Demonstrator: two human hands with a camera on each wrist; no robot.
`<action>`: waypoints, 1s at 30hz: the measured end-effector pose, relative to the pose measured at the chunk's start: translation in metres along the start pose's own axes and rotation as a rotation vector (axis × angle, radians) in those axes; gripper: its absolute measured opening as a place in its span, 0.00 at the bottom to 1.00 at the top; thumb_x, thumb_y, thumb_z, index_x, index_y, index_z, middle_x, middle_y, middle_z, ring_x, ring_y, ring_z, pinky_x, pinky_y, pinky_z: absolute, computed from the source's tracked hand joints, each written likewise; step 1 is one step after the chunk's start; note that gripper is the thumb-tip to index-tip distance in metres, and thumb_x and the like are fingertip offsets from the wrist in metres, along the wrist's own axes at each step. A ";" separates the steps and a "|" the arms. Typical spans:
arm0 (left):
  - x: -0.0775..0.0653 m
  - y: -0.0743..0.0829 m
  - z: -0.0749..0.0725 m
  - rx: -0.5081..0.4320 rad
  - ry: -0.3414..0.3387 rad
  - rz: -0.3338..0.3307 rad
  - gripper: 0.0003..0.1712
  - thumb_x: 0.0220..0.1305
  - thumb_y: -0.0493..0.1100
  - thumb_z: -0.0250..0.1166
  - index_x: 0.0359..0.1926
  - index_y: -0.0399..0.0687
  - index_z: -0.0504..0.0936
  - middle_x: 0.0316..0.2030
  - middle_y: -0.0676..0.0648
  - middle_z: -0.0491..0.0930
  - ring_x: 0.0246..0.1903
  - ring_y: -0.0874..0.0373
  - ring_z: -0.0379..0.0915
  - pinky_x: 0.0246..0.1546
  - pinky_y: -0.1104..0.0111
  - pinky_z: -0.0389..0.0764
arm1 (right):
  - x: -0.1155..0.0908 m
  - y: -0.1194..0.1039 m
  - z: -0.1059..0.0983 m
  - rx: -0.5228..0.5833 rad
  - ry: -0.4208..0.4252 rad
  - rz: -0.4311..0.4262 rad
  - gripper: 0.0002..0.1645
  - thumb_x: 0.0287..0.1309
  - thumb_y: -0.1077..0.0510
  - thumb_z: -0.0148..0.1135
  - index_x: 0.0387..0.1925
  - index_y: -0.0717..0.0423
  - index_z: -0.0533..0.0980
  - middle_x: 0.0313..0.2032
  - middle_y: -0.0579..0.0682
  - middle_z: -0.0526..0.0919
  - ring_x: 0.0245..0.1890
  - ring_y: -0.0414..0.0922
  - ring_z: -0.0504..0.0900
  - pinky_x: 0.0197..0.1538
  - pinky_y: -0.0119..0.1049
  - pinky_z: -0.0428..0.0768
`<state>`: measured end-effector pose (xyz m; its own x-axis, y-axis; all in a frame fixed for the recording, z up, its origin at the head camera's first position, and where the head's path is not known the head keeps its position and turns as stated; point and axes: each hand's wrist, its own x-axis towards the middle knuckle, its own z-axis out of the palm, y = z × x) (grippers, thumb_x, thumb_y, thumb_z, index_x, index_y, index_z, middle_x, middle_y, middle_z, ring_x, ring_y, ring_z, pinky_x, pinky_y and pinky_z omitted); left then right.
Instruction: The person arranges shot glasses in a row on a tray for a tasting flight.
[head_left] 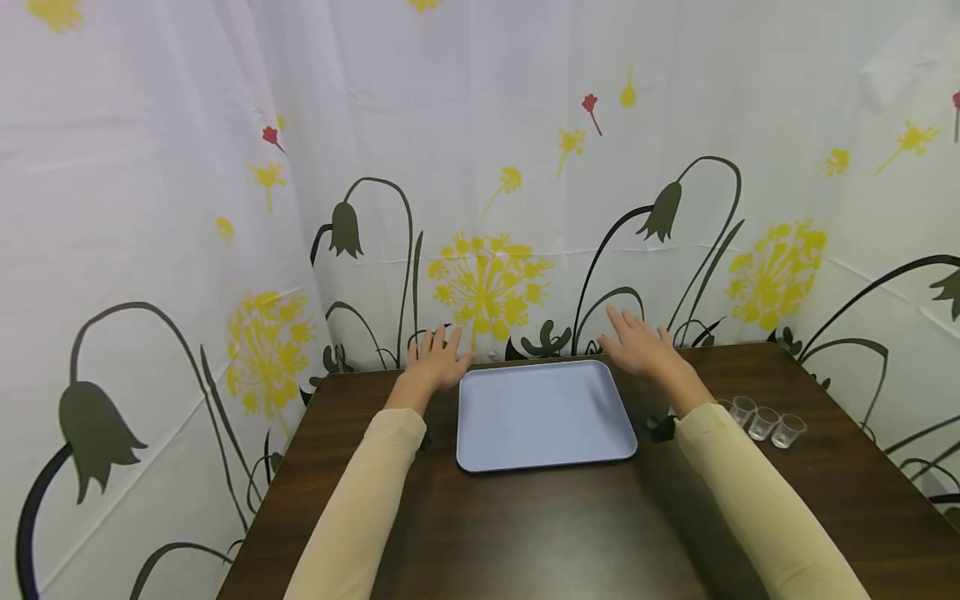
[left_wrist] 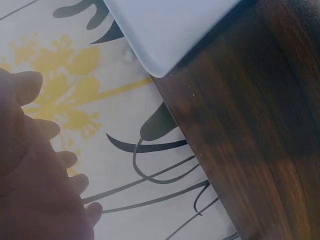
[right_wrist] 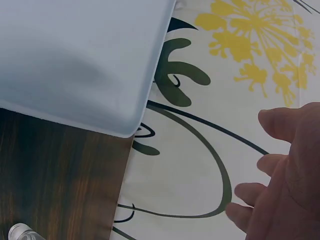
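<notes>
A pale blue-grey rectangular tray lies flat on the dark wooden table, close to its back edge. My left hand is held over the tray's back left corner, fingers spread and holding nothing. On the other side, my right hand hovers past the back right corner, its fingers extended and nothing in them. Both wrist views show the hands raised above the table's edge, apart from the tray. Several small clear plastic cups stand in a row right of my right forearm, which partly hides the row's left end.
The dark wood table stretches out in front and to both sides of the tray. Behind it hangs a white curtain printed with yellow, red and green flowers, close against the table's back edge. Long cream sleeves cover both forearms.
</notes>
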<state>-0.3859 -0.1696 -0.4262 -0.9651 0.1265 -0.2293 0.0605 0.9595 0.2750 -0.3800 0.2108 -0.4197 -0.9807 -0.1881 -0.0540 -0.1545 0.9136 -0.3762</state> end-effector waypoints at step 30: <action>-0.076 -0.024 0.070 -0.532 0.462 -0.005 0.17 0.82 0.51 0.54 0.58 0.55 0.87 0.35 0.52 0.83 0.32 0.56 0.76 0.35 0.58 0.68 | -0.081 0.057 0.000 -0.054 0.085 0.069 0.38 0.75 0.37 0.58 0.67 0.65 0.77 0.60 0.69 0.84 0.55 0.69 0.83 0.58 0.74 0.67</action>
<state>-0.2958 -0.1848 -0.4809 -0.9815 -0.1111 0.1561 0.0364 0.6919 0.7211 -0.3099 0.2785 -0.4369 -0.9955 -0.0945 0.0012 -0.0898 0.9418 -0.3239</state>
